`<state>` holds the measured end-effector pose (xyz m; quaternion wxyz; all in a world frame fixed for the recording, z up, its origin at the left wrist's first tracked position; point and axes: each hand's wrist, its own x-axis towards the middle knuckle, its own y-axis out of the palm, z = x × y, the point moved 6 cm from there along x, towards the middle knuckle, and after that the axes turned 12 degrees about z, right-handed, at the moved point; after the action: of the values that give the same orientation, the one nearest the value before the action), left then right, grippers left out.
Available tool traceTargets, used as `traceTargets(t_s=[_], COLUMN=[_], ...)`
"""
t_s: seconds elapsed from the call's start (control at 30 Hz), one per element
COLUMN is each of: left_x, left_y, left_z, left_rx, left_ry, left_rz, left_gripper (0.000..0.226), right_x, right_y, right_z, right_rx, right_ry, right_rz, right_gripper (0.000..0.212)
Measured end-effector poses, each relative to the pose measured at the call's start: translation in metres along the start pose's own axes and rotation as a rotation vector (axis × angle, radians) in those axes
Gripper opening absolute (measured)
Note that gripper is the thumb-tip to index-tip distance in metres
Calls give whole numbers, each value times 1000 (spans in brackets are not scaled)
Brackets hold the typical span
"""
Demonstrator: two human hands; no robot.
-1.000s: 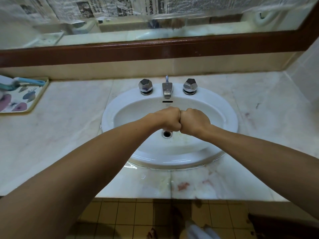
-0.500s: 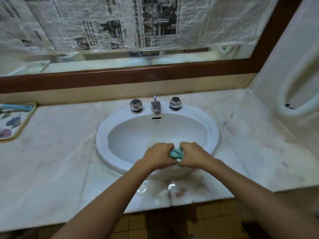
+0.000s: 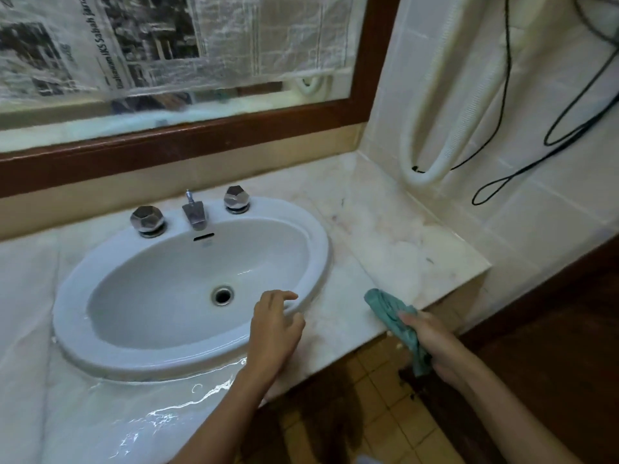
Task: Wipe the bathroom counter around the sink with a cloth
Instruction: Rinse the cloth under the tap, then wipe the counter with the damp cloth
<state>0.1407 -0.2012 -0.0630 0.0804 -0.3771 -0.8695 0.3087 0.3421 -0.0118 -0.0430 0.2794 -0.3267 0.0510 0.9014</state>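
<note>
A white oval sink (image 3: 315,242) is set into a pale marble counter (image 3: 395,236). My right hand (image 3: 432,343) grips a twisted teal cloth (image 3: 388,309) at the counter's front edge, right of the sink; the cloth's far end touches the marble. My left hand (image 3: 276,324) hovers over the sink's front right rim with fingers loosely spread, holding nothing. Water pools on the counter in front of the sink.
A chrome faucet (image 3: 194,211) with two faceted knobs (image 3: 147,221) (image 3: 237,198) stands behind the basin. A wood-framed mirror (image 3: 201,135) covered with newspaper runs along the back. A white hose (image 3: 432,162) and black cable (image 3: 502,182) hang on the tiled right wall.
My hands, held together on the cloth over the sink, have parted. The right hand carried the cloth right to the counter's edge; the left let go. The view swung right.
</note>
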Motion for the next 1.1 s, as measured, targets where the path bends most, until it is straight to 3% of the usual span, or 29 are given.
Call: traceTargets(t_s=[0.07, 0.13, 0.3, 0.33, 0.4, 0.47, 0.57, 0.63, 0.73, 0.83, 1.1], left_x=[12, 30, 88, 100, 123, 144, 164, 171, 172, 171, 176], left_y=[9, 17, 30, 32, 38, 45, 52, 54, 62, 66, 71], left_z=[-7, -14, -28, -30, -35, -38, -42, -42, -42, -38, -45], left_rx=[0, 19, 82, 93, 112, 106, 111, 157, 230, 280, 341], left_ry=[8, 23, 11, 7, -12, -58, -95, -97, -136, -305, -379], left_rz=[12, 23, -36, -59, -98, -131, -153, -154, -133, -115, -49], left_gripper=[40, 37, 28, 26, 25, 26, 30, 32, 43, 58, 51], right_x=[9, 28, 82, 90, 105, 135, 174, 178, 178, 192, 285], right_y=[-28, -60, -135, -144, -148, -133, -104, -105, -121, -126, -150], right_z=[1, 7, 53, 66, 84, 81, 51, 49, 53, 53, 120], right_rx=[87, 16, -412, -590, -872, -1016, -1208, -1216, -1206, -1286, -1289], right_ry=[-30, -86, -134, -113, -108, -165, -213, -255, -319, -319, -220], right_rz=[-101, -182, -462, -569, -710, -597, -244, -147, -202, -160, -328], right_gripper=[21, 24, 17, 25, 59, 70, 66, 66, 76, 74, 64])
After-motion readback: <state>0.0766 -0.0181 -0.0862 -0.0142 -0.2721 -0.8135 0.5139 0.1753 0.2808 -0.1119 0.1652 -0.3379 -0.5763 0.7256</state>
